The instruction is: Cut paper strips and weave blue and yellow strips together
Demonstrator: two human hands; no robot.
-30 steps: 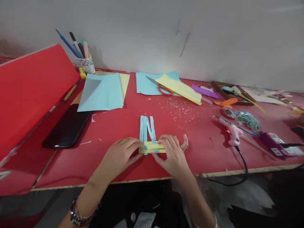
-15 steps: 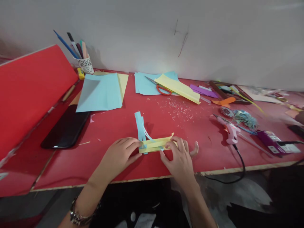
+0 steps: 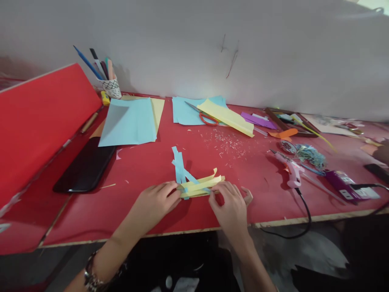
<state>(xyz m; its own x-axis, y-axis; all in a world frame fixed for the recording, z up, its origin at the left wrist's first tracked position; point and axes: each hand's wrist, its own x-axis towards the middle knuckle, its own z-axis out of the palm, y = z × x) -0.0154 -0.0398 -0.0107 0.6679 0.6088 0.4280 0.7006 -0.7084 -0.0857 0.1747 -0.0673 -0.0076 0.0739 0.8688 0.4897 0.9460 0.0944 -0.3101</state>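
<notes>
Several yellow paper strips [image 3: 199,186] lie crosswise near the table's front edge, interlaced with blue paper strips [image 3: 179,166] that stick out away from me. My left hand [image 3: 161,198] pinches the left end of the yellow strips, where a blue strip crosses them. At the other end, my right hand [image 3: 229,200] has thumb and forefinger closed on the tip of a slanting blue strip beside the yellow ones. Its little finger points outward. The fingertips partly hide both ends of the strips.
Blue sheets [image 3: 127,123] and a black phone [image 3: 86,166] lie left. Scissors [image 3: 208,119] and a folded yellow sheet [image 3: 226,117] lie behind paper shreds. A pink glue gun [image 3: 291,170], its cord and a purple box [image 3: 343,186] are right. A pen cup [image 3: 111,87] stands back left.
A blue strip has swung into a slant across the yellow strips, toward my right hand. The yellow strips have fanned apart at their right end. Both hands stay nearly in place.
</notes>
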